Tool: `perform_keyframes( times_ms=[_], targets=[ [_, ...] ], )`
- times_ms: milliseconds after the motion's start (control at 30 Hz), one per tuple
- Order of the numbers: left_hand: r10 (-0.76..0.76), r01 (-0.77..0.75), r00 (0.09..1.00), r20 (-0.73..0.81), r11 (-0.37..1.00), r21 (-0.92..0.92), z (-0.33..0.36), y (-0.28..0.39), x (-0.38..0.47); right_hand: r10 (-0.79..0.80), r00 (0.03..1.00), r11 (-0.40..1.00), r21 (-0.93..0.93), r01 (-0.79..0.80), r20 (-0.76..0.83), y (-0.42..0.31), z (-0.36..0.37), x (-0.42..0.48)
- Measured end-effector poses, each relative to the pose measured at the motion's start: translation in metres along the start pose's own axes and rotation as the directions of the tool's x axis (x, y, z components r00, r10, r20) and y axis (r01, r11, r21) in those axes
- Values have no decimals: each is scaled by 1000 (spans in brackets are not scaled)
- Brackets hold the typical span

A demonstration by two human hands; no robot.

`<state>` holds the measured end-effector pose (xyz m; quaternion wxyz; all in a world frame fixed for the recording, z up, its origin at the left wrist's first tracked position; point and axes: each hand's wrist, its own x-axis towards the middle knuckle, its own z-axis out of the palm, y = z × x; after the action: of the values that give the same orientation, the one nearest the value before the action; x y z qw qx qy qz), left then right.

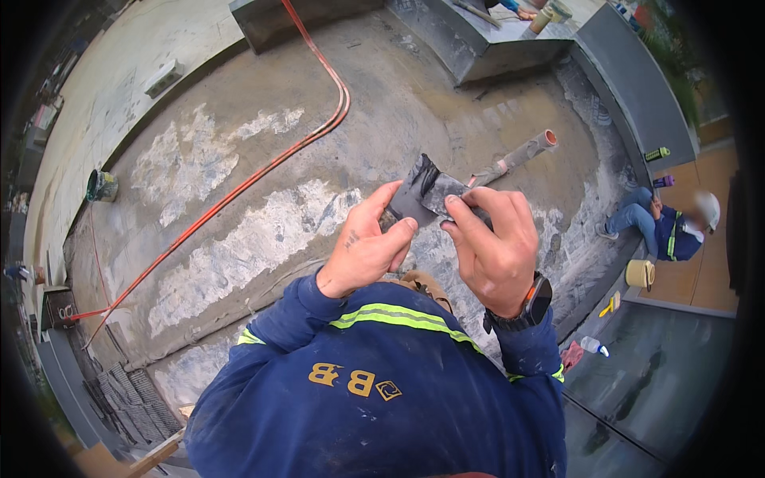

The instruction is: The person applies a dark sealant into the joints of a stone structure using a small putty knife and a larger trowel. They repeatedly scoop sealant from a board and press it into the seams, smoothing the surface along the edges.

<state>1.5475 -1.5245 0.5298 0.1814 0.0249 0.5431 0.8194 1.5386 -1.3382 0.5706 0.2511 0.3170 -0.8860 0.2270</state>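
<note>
Held up in front of my chest is a black, flexible sheet-like piece [409, 200], its upper edge crumpled. My left hand [367, 242] grips it along its left side between thumb and fingers. A flat, stiff-looking grey piece [441, 197] lies against its right side, pinched by the thumb and fingers of my right hand [499, 245]. Whether the two pieces are joined, I cannot tell. A dark watch [536, 302] is on my right wrist. Beneath my hands lies a wet, patchy concrete floor [388, 128].
Orange conduits [239, 194] cross the floor. A wrapped pipe [523, 156] juts up ahead. At left are a bucket [102, 186] and a concrete block [164, 77]. A person [669, 224] in a white helmet sits at right, near a brush [611, 305] and a plastic bottle [593, 346].
</note>
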Motion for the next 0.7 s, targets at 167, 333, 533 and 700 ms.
perform_keyframes(
  times_ms=[167, 333, 533, 700],
  targets=[
    [8, -8, 1000, 1, 999, 39, -3, 0, 3, 5, 1000, 1000, -18, -5, 29, -5, -3, 8],
    [34, -32, 999, 29, 997, -70, -13, -1, -1, 49, 991, 987, 157, -29, -125, -12, -6, 8],
    [37, -12, 991, 131, 982, -189, -14, 10, -9, 184, 978, 916, 379, -133, -102, -15, -13, 10],
    [50, -7, 989, 138, 955, -297, -16, 17, -14, 148, 986, 891, 444, -98, -81, -12, -16, 17]
  ],
)
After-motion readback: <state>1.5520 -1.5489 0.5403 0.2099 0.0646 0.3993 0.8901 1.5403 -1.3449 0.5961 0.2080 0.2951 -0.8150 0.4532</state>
